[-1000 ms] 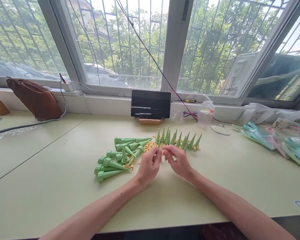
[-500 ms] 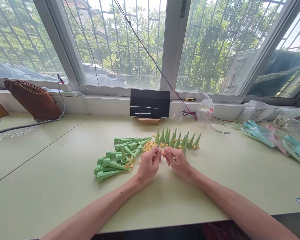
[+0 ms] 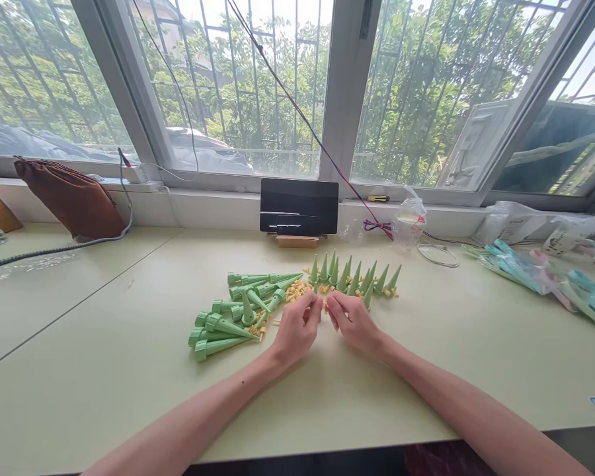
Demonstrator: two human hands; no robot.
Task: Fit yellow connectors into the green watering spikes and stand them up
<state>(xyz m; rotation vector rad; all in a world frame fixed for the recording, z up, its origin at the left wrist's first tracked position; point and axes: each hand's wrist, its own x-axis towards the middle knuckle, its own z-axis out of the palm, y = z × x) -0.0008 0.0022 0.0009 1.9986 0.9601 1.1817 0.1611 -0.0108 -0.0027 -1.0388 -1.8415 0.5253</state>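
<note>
My left hand is closed in front of the yellow heap. A green cone-shaped plastic spike pokes up above its fingers; the rest of that spike is hidden by the hand. My right hand faces it, thumb and fingers pinched on a small yellow plastic piece, mostly covered. Left of my hands lie several loose green spikes with ribbed caps. Small yellow pieces are heaped between. Behind my right hand, several green spikes stand points up with yellow pieces at their bases.
A dark tablet leans on a stand by the window sill. At the back left is a brown pouch with a cable beside it. Plastic bags with turquoise items lie at the right. A white cable coil rests near a clear bag.
My right fingers have curled in closer together and drawn slightly right, away from the left hand. My left hand keeps its place.
</note>
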